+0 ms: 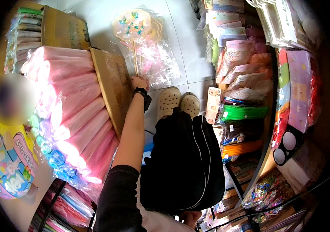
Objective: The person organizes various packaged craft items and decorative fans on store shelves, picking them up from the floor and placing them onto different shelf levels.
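My left hand (140,83), with a black watch on the wrist, reaches down to the thin handle of a round hand fan (132,25) with green and blue decoration. Its fingers are bent at the lower end of the handle. Beside and partly under this fan lie more round fans (156,29) in clear plastic wrapping (168,69) with pink tassels, on the tiled floor. My right hand (191,218) is low in the picture, near my black-clad thigh; its fingers look curled, and whether it holds anything is hidden.
An open cardboard box (107,72) of rolled pink wrapping material (78,84) stands at the left, another box (63,29) behind it. Shelves of packaged craft supplies (244,112) line the right. A black cable (272,206) crosses the lower right. My beige clogs (169,101) stand on the floor.
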Motion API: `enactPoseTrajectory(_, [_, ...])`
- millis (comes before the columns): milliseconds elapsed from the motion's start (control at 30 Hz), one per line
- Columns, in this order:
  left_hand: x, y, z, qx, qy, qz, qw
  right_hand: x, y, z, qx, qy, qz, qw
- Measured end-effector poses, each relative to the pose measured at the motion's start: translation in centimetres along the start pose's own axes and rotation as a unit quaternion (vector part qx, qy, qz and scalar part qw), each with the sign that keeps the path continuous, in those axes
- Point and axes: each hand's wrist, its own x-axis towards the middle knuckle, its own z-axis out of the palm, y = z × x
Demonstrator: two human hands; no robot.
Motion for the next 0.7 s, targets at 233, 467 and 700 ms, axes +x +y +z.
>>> enactPoseTrajectory(233, [1.4, -1.2, -0.7, -0.056, -0.015, 0.114, 0.992, 0.4, -3.4, 0.5, -0.017, -0.059, -0.031, 0.998])
enactPoseTrajectory(467, [-1.4, 1.1, -0.4, -0.049, 0.088, 0.138, 0.985, -0.1, -4.9, 1.0, 0.011, -0.114, -0.013, 0.993])
enactPoseTrajectory(700, [-8.9, 2.1, -2.5, -0.090, 0.156, 0.211, 0.961, 0.3, -2.4, -0.2, 0.035, -0.152, -0.161, 0.975])
